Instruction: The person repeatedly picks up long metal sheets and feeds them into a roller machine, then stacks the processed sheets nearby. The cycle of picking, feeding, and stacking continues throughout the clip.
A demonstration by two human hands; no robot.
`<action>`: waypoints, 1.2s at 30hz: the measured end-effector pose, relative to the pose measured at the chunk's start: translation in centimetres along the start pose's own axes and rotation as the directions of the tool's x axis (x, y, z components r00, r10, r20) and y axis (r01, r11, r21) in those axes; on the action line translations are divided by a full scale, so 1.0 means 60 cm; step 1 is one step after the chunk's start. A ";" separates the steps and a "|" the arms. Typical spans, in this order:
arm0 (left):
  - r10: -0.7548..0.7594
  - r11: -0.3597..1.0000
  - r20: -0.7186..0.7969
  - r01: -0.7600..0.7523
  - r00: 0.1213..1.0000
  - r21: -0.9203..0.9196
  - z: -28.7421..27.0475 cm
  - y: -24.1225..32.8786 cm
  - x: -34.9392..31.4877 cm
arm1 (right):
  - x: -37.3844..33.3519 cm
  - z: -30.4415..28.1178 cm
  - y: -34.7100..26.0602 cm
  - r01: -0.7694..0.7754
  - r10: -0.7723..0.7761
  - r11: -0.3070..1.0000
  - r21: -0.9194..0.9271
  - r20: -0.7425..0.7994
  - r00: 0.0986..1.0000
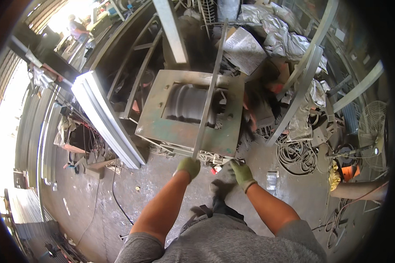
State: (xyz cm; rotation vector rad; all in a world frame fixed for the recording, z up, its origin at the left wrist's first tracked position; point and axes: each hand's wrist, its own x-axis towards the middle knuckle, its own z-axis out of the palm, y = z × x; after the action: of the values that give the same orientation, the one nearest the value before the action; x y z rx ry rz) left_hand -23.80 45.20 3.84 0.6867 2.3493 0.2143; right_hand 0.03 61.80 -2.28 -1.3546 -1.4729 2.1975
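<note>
A long, narrow metal bar (209, 94) lies across a worn green-brown machine table (156, 127), and its far end sticks out beyond the back edge. In the table's rectangular opening a dark ribbed roller (184, 103) looks blurred, as if turning, and the bar passes over it. My gloved left hand (189, 168) is closed round the bar's near end, just in front of the table. My gloved right hand (243, 173) is by the table's near right corner, fingers stretched toward the edge; I see nothing held in it.
Bundled pale metal profiles (107, 118) lean at the left. Coiled cable (296, 155) lies on the floor at the right, near a wire-guarded fan (372, 120). Steel tubes (298, 94) slant over clutter behind. A person (77, 30) is far off at upper left.
</note>
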 end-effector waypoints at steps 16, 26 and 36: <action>-0.076 0.934 0.136 0.118 0.988 -0.338 0.216 -0.310 -0.473 | 0.118 0.326 -0.210 0.046 -0.353 0.568 -0.822 -0.193 0.915; -0.156 0.934 0.130 0.189 0.979 -0.303 0.352 -0.498 -0.640 | -0.022 0.375 -0.002 -0.007 -0.291 0.549 -0.836 -0.199 0.936; -0.240 0.924 0.115 0.263 0.964 -0.276 0.501 -0.682 -0.852 | -0.239 0.409 0.232 0.121 -0.351 0.557 -0.822 -0.100 0.931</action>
State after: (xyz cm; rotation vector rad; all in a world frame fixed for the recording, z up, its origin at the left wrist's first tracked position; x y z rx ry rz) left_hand 11.06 -17.45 -3.64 0.2429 2.2410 0.3988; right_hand -5.72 30.67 -2.63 -1.4218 -2.5065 1.0822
